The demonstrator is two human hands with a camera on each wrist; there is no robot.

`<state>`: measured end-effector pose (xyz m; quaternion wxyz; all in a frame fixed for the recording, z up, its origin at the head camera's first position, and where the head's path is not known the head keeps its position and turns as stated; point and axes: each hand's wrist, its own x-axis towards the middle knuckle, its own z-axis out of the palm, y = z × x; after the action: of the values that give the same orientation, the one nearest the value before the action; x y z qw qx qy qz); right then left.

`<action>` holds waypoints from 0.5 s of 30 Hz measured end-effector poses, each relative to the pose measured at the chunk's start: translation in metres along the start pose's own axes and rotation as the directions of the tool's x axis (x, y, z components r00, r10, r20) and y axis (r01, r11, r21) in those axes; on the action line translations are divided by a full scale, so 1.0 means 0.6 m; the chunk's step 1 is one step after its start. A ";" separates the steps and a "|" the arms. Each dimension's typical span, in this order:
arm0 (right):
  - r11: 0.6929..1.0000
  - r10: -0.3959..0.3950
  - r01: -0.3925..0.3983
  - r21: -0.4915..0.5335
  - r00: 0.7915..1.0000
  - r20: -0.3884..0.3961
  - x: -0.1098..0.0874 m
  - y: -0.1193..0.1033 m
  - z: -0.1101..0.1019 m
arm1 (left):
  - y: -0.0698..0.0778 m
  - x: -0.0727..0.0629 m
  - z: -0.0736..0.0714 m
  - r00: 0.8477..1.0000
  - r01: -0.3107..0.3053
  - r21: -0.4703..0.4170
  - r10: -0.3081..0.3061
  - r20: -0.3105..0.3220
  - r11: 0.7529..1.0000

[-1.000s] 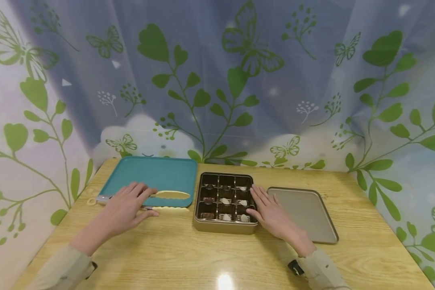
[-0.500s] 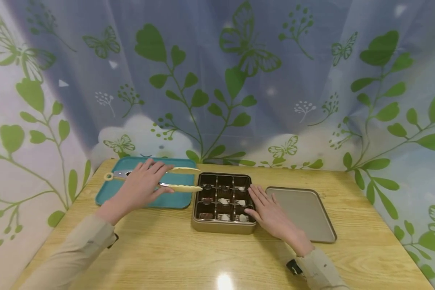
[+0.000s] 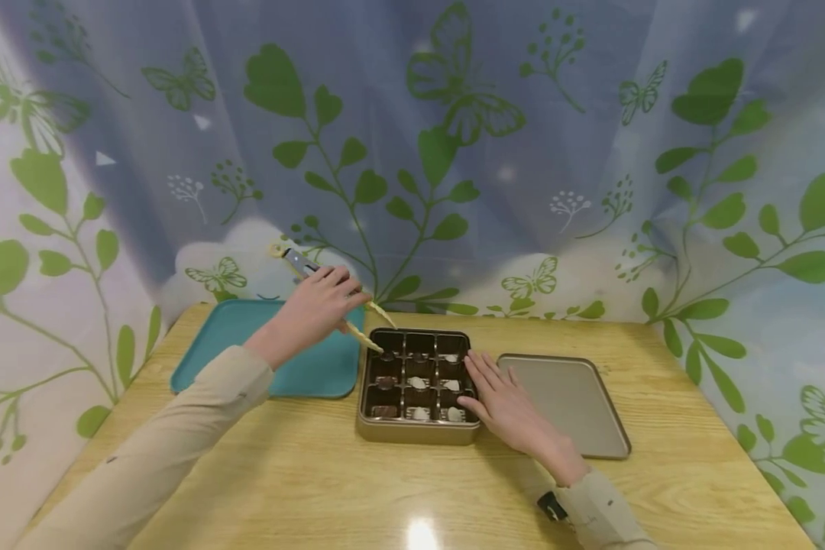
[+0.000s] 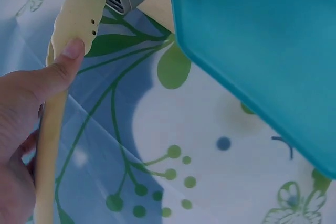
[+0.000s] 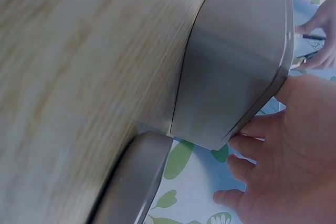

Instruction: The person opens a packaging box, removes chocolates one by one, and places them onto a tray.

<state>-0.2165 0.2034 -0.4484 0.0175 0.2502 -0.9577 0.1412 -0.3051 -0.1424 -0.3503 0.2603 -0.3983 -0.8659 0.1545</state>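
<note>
My left hand (image 3: pixel 316 305) grips tongs (image 3: pixel 301 262) with a silver handle and scalloped cream tips. They slant down to the right, their arms apart, tips at the back-left compartment of a bronze-coloured tin box (image 3: pixel 415 435). Nothing shows between the tips. In the left wrist view, the thumb lies along one cream arm of the tongs (image 4: pixel 81 11). Dividers split the box into several compartments holding small dark brown pieces (image 3: pixel 385 412) and white pieces (image 3: pixel 417 383), chocolate-like. My right hand (image 3: pixel 512 409) rests with straight fingers against the box's right rim.
A teal tray (image 3: pixel 312 374) lies left of the box, under my left hand and forearm. To the right, a flat bronze-coloured lid (image 3: pixel 567 405) lies on the wooden table (image 3: pixel 385 496). A printed curtain (image 3: pixel 357 92) hangs behind the table.
My left hand has lifted the tongs from the tray's front edge and moved right and up. The tongs have tilted, tips now down at the box. The right hand stays at the rim.
</note>
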 end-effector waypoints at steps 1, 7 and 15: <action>1.000 0.002 -0.002 0.001 1.000 0.003 0.000 0.000 0.000 | 0.000 0.007 0.001 1.000 -0.019 0.017 0.019 0.004 1.000; 1.000 0.011 -0.011 0.006 1.000 0.013 -0.001 0.000 0.003 | 0.006 0.038 0.006 0.992 -0.127 0.100 0.124 0.032 0.987; 1.000 0.011 -0.011 0.002 1.000 0.006 -0.001 0.002 0.001 | 0.015 0.076 0.018 0.966 -0.258 0.205 0.251 0.060 0.944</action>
<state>-0.2164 0.2045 -0.4491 0.0137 0.2455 -0.9589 0.1418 -0.3306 -0.1024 -0.3483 0.2648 -0.4741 -0.7901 0.2844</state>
